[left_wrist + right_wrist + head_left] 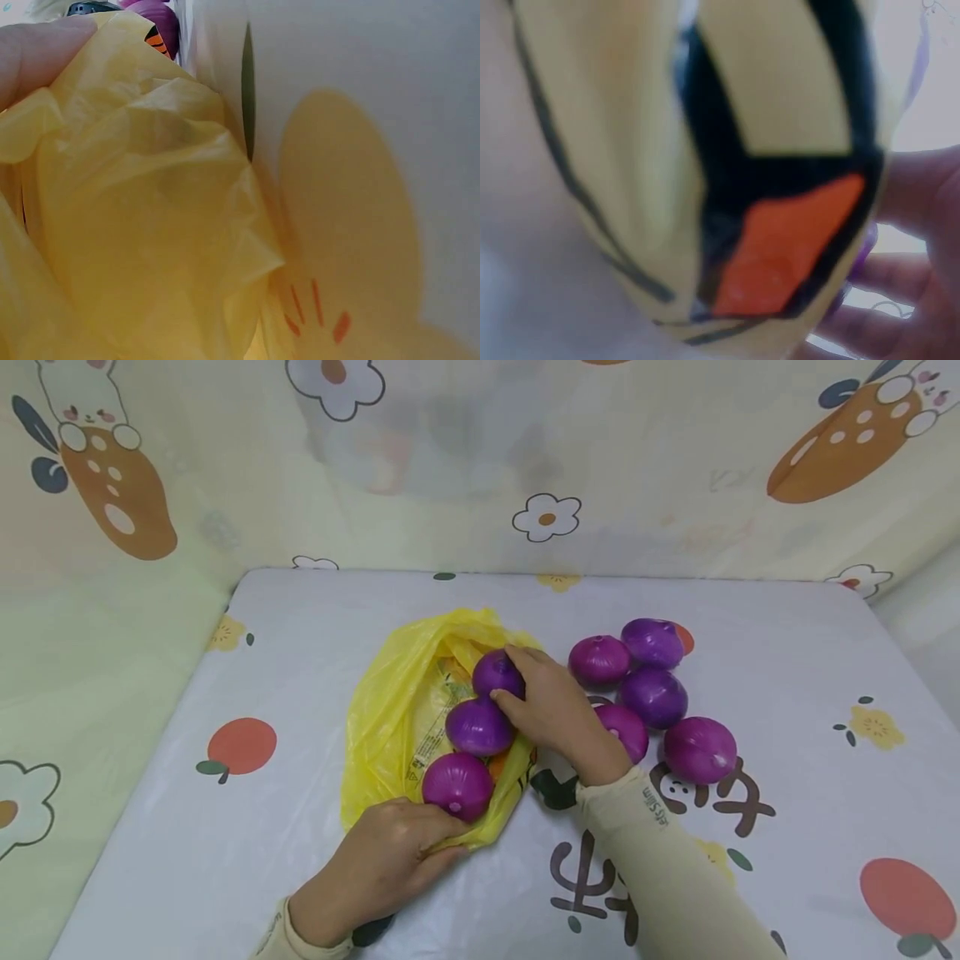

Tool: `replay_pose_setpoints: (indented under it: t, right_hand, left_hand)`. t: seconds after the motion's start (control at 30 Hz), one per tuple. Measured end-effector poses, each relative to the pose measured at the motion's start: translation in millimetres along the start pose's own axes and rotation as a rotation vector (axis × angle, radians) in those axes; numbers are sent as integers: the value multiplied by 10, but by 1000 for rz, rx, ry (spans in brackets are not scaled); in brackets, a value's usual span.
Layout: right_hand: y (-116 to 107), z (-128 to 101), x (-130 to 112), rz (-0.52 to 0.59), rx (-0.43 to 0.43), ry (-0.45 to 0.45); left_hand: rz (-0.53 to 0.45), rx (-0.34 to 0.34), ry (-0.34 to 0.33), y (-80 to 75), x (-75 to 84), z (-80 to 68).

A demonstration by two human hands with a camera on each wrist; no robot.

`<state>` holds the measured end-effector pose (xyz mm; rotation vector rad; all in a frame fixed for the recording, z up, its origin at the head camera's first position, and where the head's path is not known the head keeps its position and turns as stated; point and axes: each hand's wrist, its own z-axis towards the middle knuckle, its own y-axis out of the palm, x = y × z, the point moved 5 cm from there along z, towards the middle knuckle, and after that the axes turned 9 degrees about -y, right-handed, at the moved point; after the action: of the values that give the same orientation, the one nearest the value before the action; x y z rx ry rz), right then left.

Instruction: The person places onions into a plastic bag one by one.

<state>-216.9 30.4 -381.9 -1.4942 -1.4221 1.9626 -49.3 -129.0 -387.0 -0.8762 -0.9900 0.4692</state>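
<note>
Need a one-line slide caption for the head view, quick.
Left hand holds the yellow bag open while the right hand touches purple onions inside; five more lie alongside.

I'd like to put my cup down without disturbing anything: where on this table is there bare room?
Bare cloth lies left of the crinkled yellow plastic bag, around the printed orange fruit, and along the far edge of the white patterned tablecloth. The right side past the loose purple onions is also free. The middle is crowded: left hand, right hand, bag and onions.
</note>
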Motion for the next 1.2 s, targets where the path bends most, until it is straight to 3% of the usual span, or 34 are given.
replay_pose_setpoints:
  t: [0.43,0.83,1.03,1.2]
  right_hand:
    - [-130,-222,10,6,100,-70]
    - [-479,-799,190,-39,165,-10]
    - [-488,-1040,293,-62,167,20]
    - [-453,-1103,372,-77,172,42]
  left_hand:
    - [-6,18,10,24,19,-29]
    - [-18,70,47,-20,29,-35]
    - [-35,75,47,-24,34,-29]
    - [-41,100,62,-21,28,-21]
